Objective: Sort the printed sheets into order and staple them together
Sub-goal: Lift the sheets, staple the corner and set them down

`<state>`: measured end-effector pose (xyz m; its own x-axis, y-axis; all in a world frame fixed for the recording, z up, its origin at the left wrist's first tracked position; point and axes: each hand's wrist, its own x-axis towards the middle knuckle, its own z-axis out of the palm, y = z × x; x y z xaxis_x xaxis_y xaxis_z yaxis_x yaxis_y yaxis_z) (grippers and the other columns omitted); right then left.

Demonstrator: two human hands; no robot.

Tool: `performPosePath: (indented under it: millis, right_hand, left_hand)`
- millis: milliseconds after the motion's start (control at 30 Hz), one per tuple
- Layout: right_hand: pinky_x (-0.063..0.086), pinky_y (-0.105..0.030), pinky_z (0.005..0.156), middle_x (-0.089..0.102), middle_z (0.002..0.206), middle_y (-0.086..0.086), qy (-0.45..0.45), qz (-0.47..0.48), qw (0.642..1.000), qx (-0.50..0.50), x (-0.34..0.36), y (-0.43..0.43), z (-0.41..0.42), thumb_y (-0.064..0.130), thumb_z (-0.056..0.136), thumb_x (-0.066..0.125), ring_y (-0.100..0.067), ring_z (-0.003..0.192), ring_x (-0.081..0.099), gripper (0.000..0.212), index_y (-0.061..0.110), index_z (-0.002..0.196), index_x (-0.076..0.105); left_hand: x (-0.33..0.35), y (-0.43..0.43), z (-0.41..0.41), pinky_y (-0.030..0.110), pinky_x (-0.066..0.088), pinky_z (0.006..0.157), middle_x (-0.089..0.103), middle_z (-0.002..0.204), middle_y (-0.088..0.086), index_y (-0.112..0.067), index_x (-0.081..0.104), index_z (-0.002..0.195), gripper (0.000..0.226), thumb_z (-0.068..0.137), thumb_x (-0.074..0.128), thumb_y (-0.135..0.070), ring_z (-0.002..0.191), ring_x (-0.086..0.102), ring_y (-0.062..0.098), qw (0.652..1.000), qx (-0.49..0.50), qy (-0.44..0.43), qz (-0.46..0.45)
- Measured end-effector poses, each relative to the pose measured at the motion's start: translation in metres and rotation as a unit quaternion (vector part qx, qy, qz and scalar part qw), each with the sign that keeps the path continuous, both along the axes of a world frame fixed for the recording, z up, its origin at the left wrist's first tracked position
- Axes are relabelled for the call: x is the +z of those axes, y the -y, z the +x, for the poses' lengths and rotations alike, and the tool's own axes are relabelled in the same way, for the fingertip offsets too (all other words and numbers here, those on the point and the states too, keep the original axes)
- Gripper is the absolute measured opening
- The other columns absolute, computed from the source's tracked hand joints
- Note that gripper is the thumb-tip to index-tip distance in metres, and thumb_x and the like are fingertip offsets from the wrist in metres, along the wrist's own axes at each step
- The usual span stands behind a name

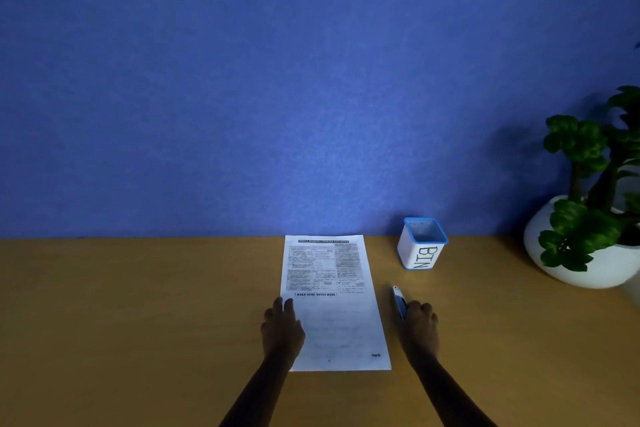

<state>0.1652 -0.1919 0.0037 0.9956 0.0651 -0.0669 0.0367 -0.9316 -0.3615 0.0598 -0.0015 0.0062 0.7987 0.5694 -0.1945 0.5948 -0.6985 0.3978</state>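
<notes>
- The printed sheets (332, 302) lie as one squared pile on the wooden desk (138, 322), long edge running away from the person, far edge reaching the blue wall (277, 80); only the top page shows, so how many lie beneath, and whether their order is right, cannot be told.
- The left hand (282, 329) rests flat on the pile's left edge, fingers spread and pressing down — it pins the paper and grasps nothing.
- The right hand (420, 322) sits on the desk just right of the pile, its fingers against the near end of the stapler (399, 302); whether they have closed round it or only touch it is not clear.
- Judging from the neat edges, sorting looks finished or nearly so; no staple is visible in any corner, so the stapling seems left to do — the stapler must come to a corner while the left hand keeps the pile aligned.
- A small white tub with a blue rim marked BIN (420, 246) stands beyond the stapler, apart from the sheets; a potted plant (588, 218) fills the far right.
- Nothing lies between stapler and pile; the dim light is the chief nuisance.
</notes>
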Motion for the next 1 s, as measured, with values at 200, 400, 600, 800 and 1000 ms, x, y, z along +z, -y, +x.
performPosePath:
  millis: [200, 400, 600, 800, 1000]
  right_hand:
    - [0.049, -0.035, 0.090, 0.050, 0.123, -0.019, 0.005, 0.009, 1.000, 0.001, 0.012, -0.031, 0.024, 0.024, 0.092, 0.050, -0.031, 0.113, 0.051, 0.037, -0.001, 0.119, 0.047]
    - [0.049, -0.036, 0.090, 0.050, 0.124, -0.022, 0.010, 0.011, 1.000, -0.011, 0.012, -0.053, 0.040, 0.024, 0.091, 0.050, -0.032, 0.113, 0.051, 0.039, -0.003, 0.119, 0.047]
    - [0.049, -0.034, 0.088, 0.050, 0.125, -0.018, 0.006, -0.005, 1.000, -0.022, 0.003, -0.065, 0.047, 0.026, 0.091, 0.050, -0.030, 0.113, 0.051, 0.039, -0.001, 0.119, 0.046]
    - [0.049, -0.035, 0.090, 0.045, 0.129, -0.019, -0.008, 0.006, 1.000, -0.028, -0.004, -0.065, 0.048, 0.026, 0.091, 0.053, -0.031, 0.117, 0.048, 0.043, 0.002, 0.124, 0.040]
    - [0.048, -0.038, 0.092, 0.042, 0.132, -0.017, -0.021, -0.008, 0.999, -0.028, -0.004, -0.057, 0.044, 0.037, 0.090, 0.052, -0.031, 0.120, 0.044, 0.054, 0.007, 0.131, 0.033]
  left_hand:
    - [-0.007, 0.000, 0.009, 0.035, 0.028, 0.113, 0.017, 0.155, 0.005, -0.013, 0.022, 0.142, 0.050, 0.095, 0.038, -0.018, 0.140, 0.021, 0.024, 0.999, -0.025, 0.005, 0.023]
    - [-0.014, -0.001, 0.016, 0.036, 0.024, 0.116, 0.014, 0.157, 0.004, -0.014, 0.019, 0.143, 0.050, 0.096, 0.035, -0.020, 0.143, 0.015, 0.025, 0.999, -0.040, 0.002, 0.037]
    - [-0.022, -0.004, 0.021, 0.037, 0.019, 0.118, 0.012, 0.158, 0.004, -0.014, 0.017, 0.144, 0.051, 0.097, 0.035, -0.023, 0.145, 0.011, 0.025, 0.998, -0.041, 0.001, 0.041]
    - [-0.026, -0.004, 0.027, 0.037, 0.012, 0.119, 0.006, 0.158, 0.007, -0.015, 0.009, 0.146, 0.054, 0.098, 0.032, -0.027, 0.146, 0.004, 0.025, 0.998, -0.048, -0.003, 0.043]
    - [-0.027, -0.003, 0.027, 0.037, 0.007, 0.120, -0.003, 0.158, 0.010, -0.014, -0.003, 0.146, 0.059, 0.098, 0.026, -0.033, 0.146, -0.002, 0.027, 0.996, -0.070, -0.013, 0.051]
